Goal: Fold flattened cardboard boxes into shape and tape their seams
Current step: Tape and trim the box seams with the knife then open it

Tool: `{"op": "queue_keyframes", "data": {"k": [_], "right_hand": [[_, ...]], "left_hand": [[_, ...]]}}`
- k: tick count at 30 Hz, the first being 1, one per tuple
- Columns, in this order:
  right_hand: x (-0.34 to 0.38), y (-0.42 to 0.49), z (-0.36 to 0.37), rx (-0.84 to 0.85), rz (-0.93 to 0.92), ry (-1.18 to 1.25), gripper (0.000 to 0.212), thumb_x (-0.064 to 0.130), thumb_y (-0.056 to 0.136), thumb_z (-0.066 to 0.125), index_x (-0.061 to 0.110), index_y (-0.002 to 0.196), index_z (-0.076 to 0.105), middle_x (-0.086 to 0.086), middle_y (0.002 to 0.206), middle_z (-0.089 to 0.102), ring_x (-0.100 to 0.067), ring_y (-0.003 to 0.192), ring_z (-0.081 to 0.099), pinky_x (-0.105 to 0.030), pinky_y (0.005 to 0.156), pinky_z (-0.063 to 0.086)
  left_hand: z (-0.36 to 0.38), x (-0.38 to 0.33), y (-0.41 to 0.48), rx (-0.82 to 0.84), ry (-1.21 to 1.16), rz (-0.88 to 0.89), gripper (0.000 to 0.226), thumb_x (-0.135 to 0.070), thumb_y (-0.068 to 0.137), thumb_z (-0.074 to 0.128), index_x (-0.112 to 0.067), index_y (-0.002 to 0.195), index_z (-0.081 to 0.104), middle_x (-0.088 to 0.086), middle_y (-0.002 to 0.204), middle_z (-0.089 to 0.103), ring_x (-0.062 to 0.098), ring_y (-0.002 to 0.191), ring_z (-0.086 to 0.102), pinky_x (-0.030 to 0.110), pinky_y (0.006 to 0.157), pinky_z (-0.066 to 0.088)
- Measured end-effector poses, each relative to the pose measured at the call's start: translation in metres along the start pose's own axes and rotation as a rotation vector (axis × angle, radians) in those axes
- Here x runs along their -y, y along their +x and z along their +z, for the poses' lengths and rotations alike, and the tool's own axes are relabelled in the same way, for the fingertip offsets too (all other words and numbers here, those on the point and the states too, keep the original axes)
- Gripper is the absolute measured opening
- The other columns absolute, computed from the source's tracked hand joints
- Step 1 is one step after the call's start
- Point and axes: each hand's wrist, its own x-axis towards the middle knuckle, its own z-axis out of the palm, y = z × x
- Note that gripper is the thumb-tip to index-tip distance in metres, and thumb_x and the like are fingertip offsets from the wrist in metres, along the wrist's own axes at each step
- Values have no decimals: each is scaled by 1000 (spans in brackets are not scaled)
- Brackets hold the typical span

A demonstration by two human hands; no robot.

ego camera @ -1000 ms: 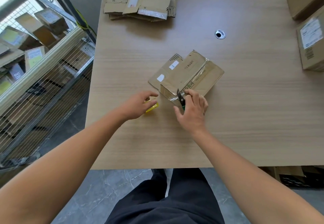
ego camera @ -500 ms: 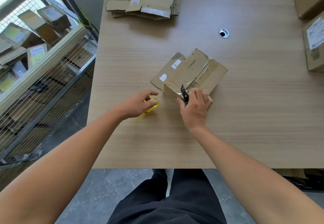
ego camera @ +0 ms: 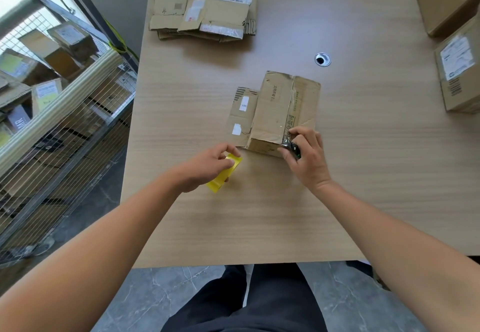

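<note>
Box mid-frame, seam taped.
Left hand grips yellow tape roll; right hand pinches cutter, which could slip and rip the box.

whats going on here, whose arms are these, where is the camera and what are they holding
There is no machine here. These are a person's two bare arms, seen from a camera worn on the head that looks down at a table.

The left hand grips a yellow tape roll. The right hand holds a small dark tool, apparently a cutter, at the near edge of a folded box. Clear tape runs along the box's top seam.

At the far edge of the table lies a stack of flat boxes. Two built boxes stand at the right. A wire cage holding more boxes stands left of the table.
</note>
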Motion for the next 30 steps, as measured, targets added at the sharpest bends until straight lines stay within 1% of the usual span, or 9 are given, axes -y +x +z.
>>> {"op": "queue_keyframes", "data": {"k": [4,8,10,14,18,21,24,26,30], "right_hand": [[-4,3,-2,18,-3,24,28,17,83,81,4,82,57,-12,104,64,-31,94,56,-24,92,37],[1,17,-14,77,58,119,35,14,77,88,6,85,54,-11,97,60,-33,88,55,-11,90,33],[10,20,-29,82,90,198,32,16,81,84,8,88,54,-11,97,58,-31,89,54,-15,88,36],[54,2,-58,109,439,511,33,22,90,75,33,78,45,0,74,53,-22,69,51,-36,68,44],[98,-22,-66,228,698,723,20,24,88,78,16,84,60,6,68,53,-15,54,48,-33,48,46],[120,-31,-71,189,762,811,13,21,89,79,14,94,70,4,67,57,-15,48,49,-29,43,44],[130,-32,-81,156,793,778,16,22,88,80,11,94,70,11,65,59,-16,47,51,-29,44,43],[131,-33,-88,143,806,760,15,23,89,79,13,92,69,13,64,60,-15,47,52,-28,44,43],[135,-36,-98,198,760,683,10,24,94,73,16,88,67,14,62,58,-16,48,52,-30,45,45]], "left_hand": [[5,-6,1,-48,-44,6,12,-15,104,50,-21,98,60,3,82,53,15,63,60,26,60,47],[5,-12,0,-120,14,41,12,-14,101,57,-20,95,64,-2,97,55,4,53,60,16,51,46],[6,-18,-2,-157,18,63,10,-13,99,60,-18,94,66,-3,101,57,7,55,60,20,54,47],[18,-34,-10,-194,18,143,7,-10,94,68,-14,88,70,-7,76,61,6,50,58,18,47,45],[38,-51,-22,-172,23,254,7,-8,89,74,-12,83,73,-4,72,56,-3,42,52,10,42,40],[51,-59,-27,-177,163,345,14,-18,86,78,-29,79,73,-1,92,61,-4,63,57,10,55,42],[60,-61,-31,-226,294,382,16,-27,84,80,-40,80,70,0,101,61,11,91,60,31,80,51],[65,-64,-37,-222,298,377,13,-30,84,79,-39,82,71,-2,102,60,16,91,62,41,84,54],[70,-65,-43,-212,322,391,4,-32,86,78,-35,88,76,-2,105,60,13,92,62,38,84,55]]}}
